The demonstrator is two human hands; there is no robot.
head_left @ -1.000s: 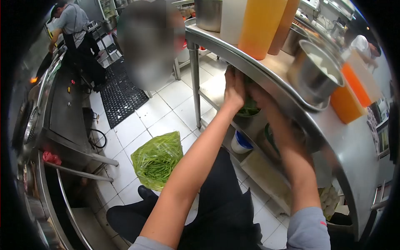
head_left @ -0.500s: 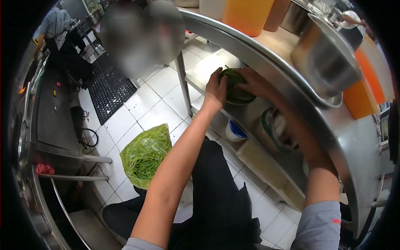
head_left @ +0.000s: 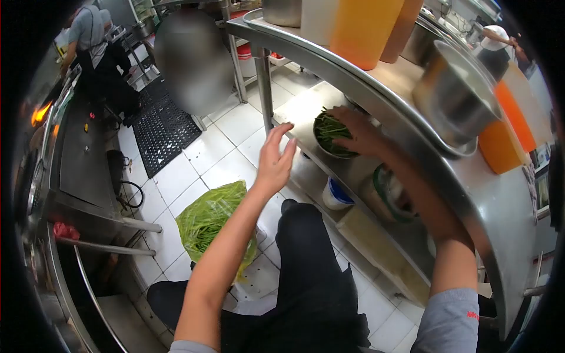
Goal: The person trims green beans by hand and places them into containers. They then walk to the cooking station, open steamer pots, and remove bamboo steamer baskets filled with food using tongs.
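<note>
A round metal bowl (head_left: 321,145) of cut green beans (head_left: 331,130) stands on the shelf under the steel counter. Over its right side lies my right hand (head_left: 360,132), fingers spread and touching the beans or the rim; its palm side is hidden. My left hand (head_left: 275,163) is in the air left of the bowl, apart from it, with open fingers and nothing in them. Below my left forearm, low by my legs, sits a yellow-green plastic bag (head_left: 226,194) full of long thin green beans (head_left: 206,234).
The steel counter (head_left: 500,206) curves along my right, bearing a large metal pot (head_left: 450,97) and an orange container (head_left: 362,35). Beneath are a white-and-blue tub (head_left: 336,194) and a green-rimmed container (head_left: 382,191). A flame (head_left: 40,113) burns at left, near a person (head_left: 88,41) standing.
My left hand has come off the bowl and moved left, opening. My right hand has shifted slightly, showing more of the beans. The view has tilted a little.
</note>
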